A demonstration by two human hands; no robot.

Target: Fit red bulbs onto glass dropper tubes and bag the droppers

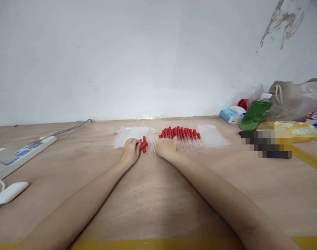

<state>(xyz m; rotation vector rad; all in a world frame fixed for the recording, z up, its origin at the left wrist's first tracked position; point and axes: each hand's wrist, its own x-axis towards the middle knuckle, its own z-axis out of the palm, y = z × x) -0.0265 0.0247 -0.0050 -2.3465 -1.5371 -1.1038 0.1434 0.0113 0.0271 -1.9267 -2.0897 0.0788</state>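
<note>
My left hand [130,151] is closed, its fingertips pinched at the small pile of loose red rubber bulbs [144,144], on one of them as far as I can see. Just right of the pile lie several thin clear dropper tubes [151,146] without bulbs. My right hand [165,148] is curled closed over the right end of these tubes; what its fingers hold is hidden. Beyond it, a fanned row of droppers with red bulbs [186,133] lies with the bulbs toward the wall and the clear tips toward me.
Clear plastic bags [132,134] lie behind my left hand, and more bags [213,135] right of the droppers. At left is a power strip [30,151] with a white plug-like piece [11,192]. At right stand a tissue box [230,116] and a tilted green bottle [255,113].
</note>
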